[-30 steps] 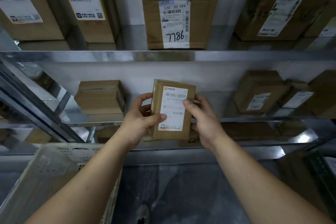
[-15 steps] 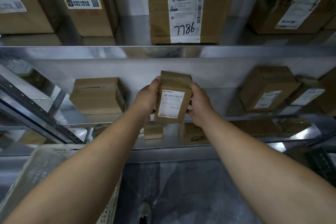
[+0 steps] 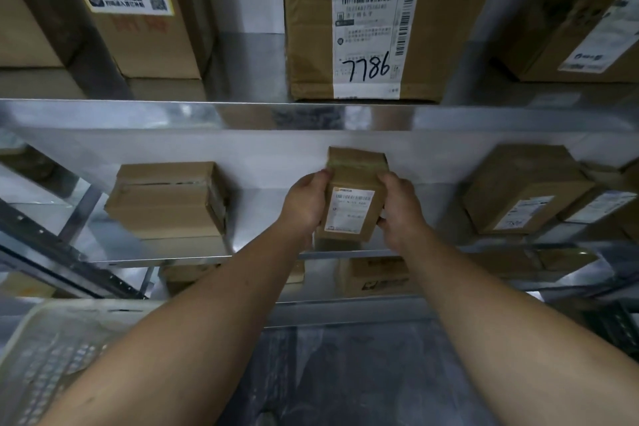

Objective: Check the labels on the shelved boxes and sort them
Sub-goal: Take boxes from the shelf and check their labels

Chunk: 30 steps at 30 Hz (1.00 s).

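A small brown cardboard box (image 3: 354,195) with a white label facing me stands upright at the middle shelf (image 3: 193,258), its bottom at the shelf surface. My left hand (image 3: 306,202) grips its left side and my right hand (image 3: 399,207) grips its right side. Above it, on the upper shelf (image 3: 138,114), stands a tall box (image 3: 370,21) whose label reads 530-05 094 and 7786 handwritten. A plain brown box (image 3: 169,199) with no label toward me sits to the left on the middle shelf. Labelled boxes (image 3: 522,188) sit to the right.
A white plastic basket (image 3: 52,349) stands at the lower left. More boxes (image 3: 377,278) lie on the lower shelf under my hands. Large labelled boxes (image 3: 138,3) fill the upper shelf left and right. A slanted metal brace (image 3: 52,252) crosses at left. Dark floor lies below.
Both hands have carried the small box away from me, up and onto the middle shelf. The view has tilted upward toward the shelves.
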### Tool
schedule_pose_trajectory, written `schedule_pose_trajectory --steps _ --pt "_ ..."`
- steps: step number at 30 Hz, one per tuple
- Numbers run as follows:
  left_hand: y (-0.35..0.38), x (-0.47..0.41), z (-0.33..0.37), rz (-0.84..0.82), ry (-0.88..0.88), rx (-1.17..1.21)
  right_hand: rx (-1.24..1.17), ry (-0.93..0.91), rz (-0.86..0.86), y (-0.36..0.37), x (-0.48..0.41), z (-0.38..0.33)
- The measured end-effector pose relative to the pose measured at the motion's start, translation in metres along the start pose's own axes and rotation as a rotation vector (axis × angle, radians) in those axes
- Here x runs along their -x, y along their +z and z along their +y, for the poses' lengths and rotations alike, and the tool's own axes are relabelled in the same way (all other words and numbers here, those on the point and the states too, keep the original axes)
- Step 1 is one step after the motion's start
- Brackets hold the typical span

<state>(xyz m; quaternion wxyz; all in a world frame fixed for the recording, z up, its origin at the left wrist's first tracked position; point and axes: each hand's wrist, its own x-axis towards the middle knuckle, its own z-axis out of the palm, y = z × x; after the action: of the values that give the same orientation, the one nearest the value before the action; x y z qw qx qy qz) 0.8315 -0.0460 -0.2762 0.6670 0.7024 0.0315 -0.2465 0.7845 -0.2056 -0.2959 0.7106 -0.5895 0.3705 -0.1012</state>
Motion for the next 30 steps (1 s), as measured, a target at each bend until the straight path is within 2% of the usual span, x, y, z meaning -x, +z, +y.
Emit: schedule_pose_trajectory --steps 9,18,30 --pt "0.017 -0.033 -0.014 0.025 0.001 0.081 0.009 -0.043 0.008 -0.005 -0.036 0.006" --pt "0.02 -0.047 -0.052 0.03 0.082 0.033 0.03 -0.04 0.005 -0.012 -0.054 0.046" --pt "0.026 -0.049 -0.06 0.088 0.095 0.039 0.097 -0.074 -0.027 -0.017 -0.059 0.048"
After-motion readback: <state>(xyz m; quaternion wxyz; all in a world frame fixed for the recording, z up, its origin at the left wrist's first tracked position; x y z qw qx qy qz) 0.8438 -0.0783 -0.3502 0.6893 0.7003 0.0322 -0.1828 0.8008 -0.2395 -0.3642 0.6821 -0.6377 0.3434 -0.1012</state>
